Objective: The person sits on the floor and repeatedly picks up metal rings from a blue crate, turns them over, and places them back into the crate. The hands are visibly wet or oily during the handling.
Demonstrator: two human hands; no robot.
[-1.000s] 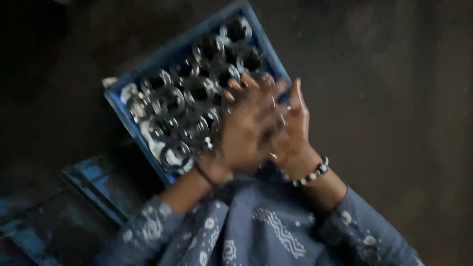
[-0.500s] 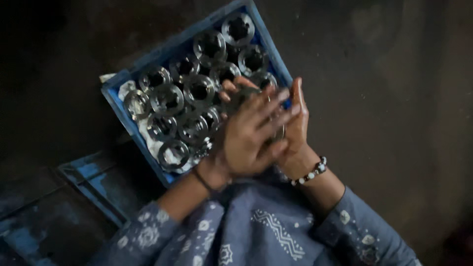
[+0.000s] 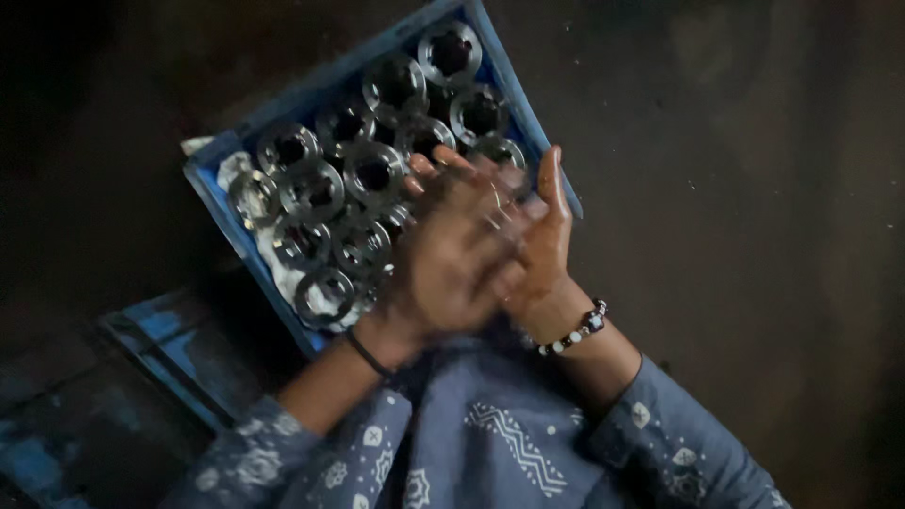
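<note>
Pressing together, left hand (image 3: 451, 253) and right hand (image 3: 539, 240) hover over crate (image 3: 219, 203).

About thirteen metal rings (image 3: 373, 175) (some hidden), one blue crate (image 3: 219, 203).

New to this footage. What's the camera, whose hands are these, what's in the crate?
There is one view, from a camera worn on a person's head, looking down at their own two bare hands. Below lies a blue plastic crate packed with shiny round metal rings with dark centre holes. The left hand lies over the right hand, pressed together above the crate's near corner. Motion blur hides whether they hold anything. The right wrist wears a beaded bracelet. The floor around is dark.
</note>
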